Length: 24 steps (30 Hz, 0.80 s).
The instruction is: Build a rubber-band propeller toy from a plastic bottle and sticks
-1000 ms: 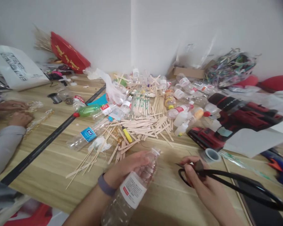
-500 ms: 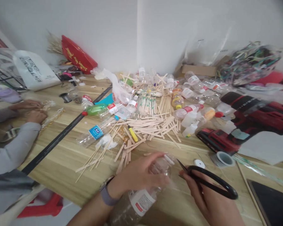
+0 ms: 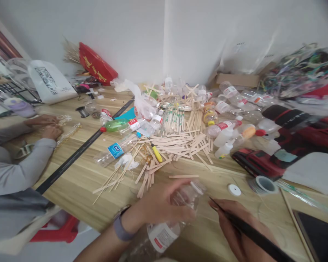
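My left hand, with a watch on its wrist, is wrapped round the upper part of a clear plastic bottle. The bottle leans with its neck up and to the right; a white label shows below my fingers, and its base runs toward the bottom edge. My right hand grips a pair of black-handled scissors, now seen edge-on. Their dark tips point at the bottle's neck, a small gap away. Beyond the bottle lie loose flat wooden sticks, with one stick just past my left hand.
A red and black power drill, a white disc and a spool lie to the right. Several plastic bottles and a yellow-handled tool are scattered ahead. At left, another person's hands work over small pieces.
The scissors have turned in my right hand, from the handle loop showing to edge-on. My left hand keeps its hold on the bottle. The view has shifted slightly left.
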Each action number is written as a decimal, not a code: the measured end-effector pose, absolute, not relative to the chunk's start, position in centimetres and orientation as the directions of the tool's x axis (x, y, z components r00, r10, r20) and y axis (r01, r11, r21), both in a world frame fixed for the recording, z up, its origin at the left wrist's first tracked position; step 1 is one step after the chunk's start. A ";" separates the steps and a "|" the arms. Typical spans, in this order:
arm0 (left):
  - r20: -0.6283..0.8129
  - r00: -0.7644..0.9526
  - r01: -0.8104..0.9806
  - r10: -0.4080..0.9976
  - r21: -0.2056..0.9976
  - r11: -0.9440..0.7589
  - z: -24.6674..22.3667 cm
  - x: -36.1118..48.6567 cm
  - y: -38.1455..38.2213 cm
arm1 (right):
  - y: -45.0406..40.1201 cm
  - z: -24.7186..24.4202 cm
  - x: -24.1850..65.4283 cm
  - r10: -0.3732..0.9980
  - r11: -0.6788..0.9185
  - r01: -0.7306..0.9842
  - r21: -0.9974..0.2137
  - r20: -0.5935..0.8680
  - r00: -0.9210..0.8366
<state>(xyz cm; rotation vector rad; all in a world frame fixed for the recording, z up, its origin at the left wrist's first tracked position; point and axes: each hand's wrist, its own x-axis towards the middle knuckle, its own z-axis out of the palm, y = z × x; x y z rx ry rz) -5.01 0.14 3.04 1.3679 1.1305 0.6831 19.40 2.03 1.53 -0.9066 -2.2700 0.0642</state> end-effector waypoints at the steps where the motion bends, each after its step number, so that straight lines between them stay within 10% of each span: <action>1: -0.217 0.358 0.228 0.908 0.964 0.140 3.2 -5.2 0.1 | 1.8 1.3 19.3 0.628 0.757 0.580 -0.300 0.580 -0.519; 24: -0.253 0.341 0.223 0.905 0.957 0.183 4.3 -5.9 -1.0 | 0.8 2.8 16.9 0.518 0.817 0.545 -0.188 0.655 -0.550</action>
